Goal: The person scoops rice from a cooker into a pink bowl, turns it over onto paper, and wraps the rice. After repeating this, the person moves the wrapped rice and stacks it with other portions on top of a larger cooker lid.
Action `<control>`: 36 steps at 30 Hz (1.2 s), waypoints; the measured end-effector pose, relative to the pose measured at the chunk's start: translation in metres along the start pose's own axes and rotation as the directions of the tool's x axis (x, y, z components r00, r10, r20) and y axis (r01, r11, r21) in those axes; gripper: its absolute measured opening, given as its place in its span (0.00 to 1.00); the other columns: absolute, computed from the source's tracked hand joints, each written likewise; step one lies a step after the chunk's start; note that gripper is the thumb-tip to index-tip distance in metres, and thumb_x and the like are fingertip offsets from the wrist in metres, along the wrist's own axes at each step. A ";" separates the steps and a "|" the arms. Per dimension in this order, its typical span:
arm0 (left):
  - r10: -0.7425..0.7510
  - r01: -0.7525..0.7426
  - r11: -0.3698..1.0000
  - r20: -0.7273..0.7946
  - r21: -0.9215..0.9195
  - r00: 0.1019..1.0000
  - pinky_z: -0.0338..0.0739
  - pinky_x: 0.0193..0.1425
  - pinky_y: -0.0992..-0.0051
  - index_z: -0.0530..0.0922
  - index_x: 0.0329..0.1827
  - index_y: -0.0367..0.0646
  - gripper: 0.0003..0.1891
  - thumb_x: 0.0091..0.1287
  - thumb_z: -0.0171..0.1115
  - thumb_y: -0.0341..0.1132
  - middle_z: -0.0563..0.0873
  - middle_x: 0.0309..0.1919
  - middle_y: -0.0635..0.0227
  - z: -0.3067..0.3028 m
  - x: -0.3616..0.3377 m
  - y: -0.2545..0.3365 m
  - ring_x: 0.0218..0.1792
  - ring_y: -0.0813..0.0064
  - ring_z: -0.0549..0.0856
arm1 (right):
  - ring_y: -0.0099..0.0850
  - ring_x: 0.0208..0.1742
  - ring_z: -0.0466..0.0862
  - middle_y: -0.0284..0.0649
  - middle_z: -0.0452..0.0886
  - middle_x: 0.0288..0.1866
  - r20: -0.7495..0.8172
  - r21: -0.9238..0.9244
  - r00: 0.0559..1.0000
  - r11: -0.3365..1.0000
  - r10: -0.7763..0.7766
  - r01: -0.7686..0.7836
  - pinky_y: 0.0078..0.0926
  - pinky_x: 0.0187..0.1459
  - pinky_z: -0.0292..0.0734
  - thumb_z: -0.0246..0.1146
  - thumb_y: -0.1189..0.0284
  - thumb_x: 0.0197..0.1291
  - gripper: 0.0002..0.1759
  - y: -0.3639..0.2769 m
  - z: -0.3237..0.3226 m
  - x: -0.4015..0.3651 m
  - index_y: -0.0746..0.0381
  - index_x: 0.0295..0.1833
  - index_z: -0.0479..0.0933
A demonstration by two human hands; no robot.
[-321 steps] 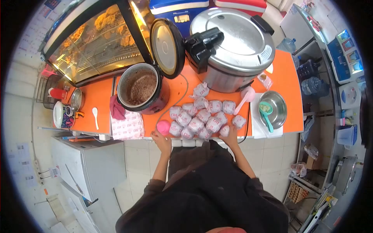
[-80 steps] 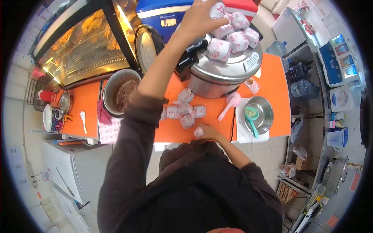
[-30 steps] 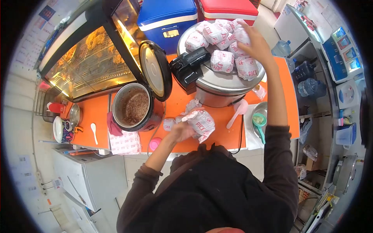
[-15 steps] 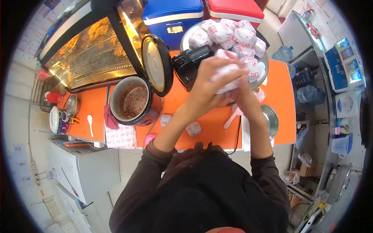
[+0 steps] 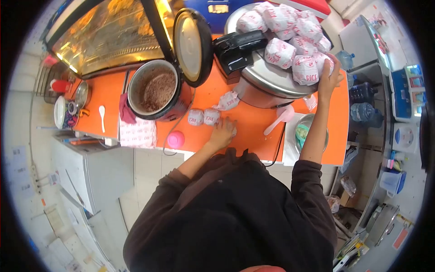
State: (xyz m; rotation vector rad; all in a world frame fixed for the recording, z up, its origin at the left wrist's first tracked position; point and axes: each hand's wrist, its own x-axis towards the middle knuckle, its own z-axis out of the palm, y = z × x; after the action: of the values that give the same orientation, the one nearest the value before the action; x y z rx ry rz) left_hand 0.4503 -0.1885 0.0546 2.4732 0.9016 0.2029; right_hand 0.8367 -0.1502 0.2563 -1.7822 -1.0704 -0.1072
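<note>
I look down on a long orange counter [image 5: 253, 124] above a pale tiled floor [image 5: 149, 167]. Along its far side stand a glass-fronted warming case [image 5: 108, 31] lit yellow, a small open cooker of brown rice [image 5: 156, 88] and a large silver rice cooker [image 5: 272, 81] with its lid down. A pink plastic cup [image 5: 176, 139] sits at the near edge.

The lens bends the room's edges, and the boxes behind the big cooker are cut off at the top. My right forearm crosses a steel bowl [image 5: 297, 144] and hides most of it. My left hand [image 5: 222, 131] lies flat-looking over one packet on the counter. Only a white sliver shows, so I cannot tell whether those fingers grip it.

The white paper-wrapped rice packets [image 5: 281, 52] are rounded bundles with red "RICE" print, heaped on the big cooker's lid. Two more counter packets [image 5: 204, 117] sit touching, just left of my left hand. My right hand [image 5: 328, 75] curls its fingers around the outermost packet [image 5: 322, 61] at the lid's right edge.
</note>
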 end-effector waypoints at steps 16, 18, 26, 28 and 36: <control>0.041 -0.206 0.844 -0.324 -0.495 0.945 0.66 0.65 0.53 0.59 0.73 0.42 0.47 0.46 0.71 0.30 0.64 0.61 0.46 -0.109 0.028 0.089 0.64 0.44 0.65 | 0.36 0.64 0.72 0.49 0.72 0.63 0.589 0.280 0.769 0.831 0.247 -0.481 0.33 0.65 0.65 0.64 0.67 0.64 0.26 -0.092 0.051 -0.229 0.66 0.64 0.69; 0.102 -0.246 0.870 -0.332 -0.427 0.938 0.64 0.66 0.54 0.57 0.75 0.41 0.48 0.47 0.71 0.30 0.63 0.62 0.45 -0.150 0.033 0.106 0.65 0.45 0.64 | 0.32 0.61 0.73 0.45 0.74 0.61 0.510 0.550 0.843 0.688 0.172 -0.473 0.30 0.63 0.67 0.66 0.64 0.62 0.28 -0.138 0.024 -0.191 0.67 0.63 0.71; 0.025 -0.044 0.989 -0.134 -0.143 0.991 0.54 0.70 0.40 0.52 0.78 0.47 0.48 0.52 0.70 0.32 0.56 0.71 0.46 -0.035 0.016 -0.035 0.72 0.42 0.56 | 0.32 0.47 0.79 0.42 0.81 0.49 -0.416 0.364 0.900 0.931 0.132 0.031 0.29 0.53 0.73 0.61 0.58 0.67 0.23 -0.056 -0.030 0.075 0.65 0.57 0.76; -0.297 0.299 0.953 -0.038 0.054 0.954 0.49 0.70 0.32 0.51 0.78 0.48 0.50 0.52 0.70 0.34 0.55 0.74 0.50 -0.027 -0.002 -0.038 0.76 0.41 0.49 | 0.32 0.48 0.80 0.43 0.82 0.48 -0.301 0.211 0.939 0.972 0.164 -0.101 0.30 0.54 0.72 0.62 0.56 0.65 0.22 0.010 -0.020 0.144 0.62 0.55 0.79; -0.472 0.441 0.863 0.083 0.247 0.878 0.43 0.65 0.21 0.53 0.77 0.59 0.58 0.42 0.77 0.55 0.56 0.75 0.59 -0.004 0.010 -0.090 0.76 0.48 0.52 | 0.35 0.52 0.81 0.43 0.83 0.51 0.536 0.219 0.797 0.866 0.278 -0.449 0.33 0.56 0.71 0.52 0.44 0.66 0.33 0.077 0.024 0.197 0.61 0.59 0.79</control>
State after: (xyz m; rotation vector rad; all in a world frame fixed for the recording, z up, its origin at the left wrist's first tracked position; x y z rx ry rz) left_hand 0.4063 -0.1219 0.0129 2.3405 1.4832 -0.2480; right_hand 0.9999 -0.0186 0.2914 -1.6984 -0.9811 0.7731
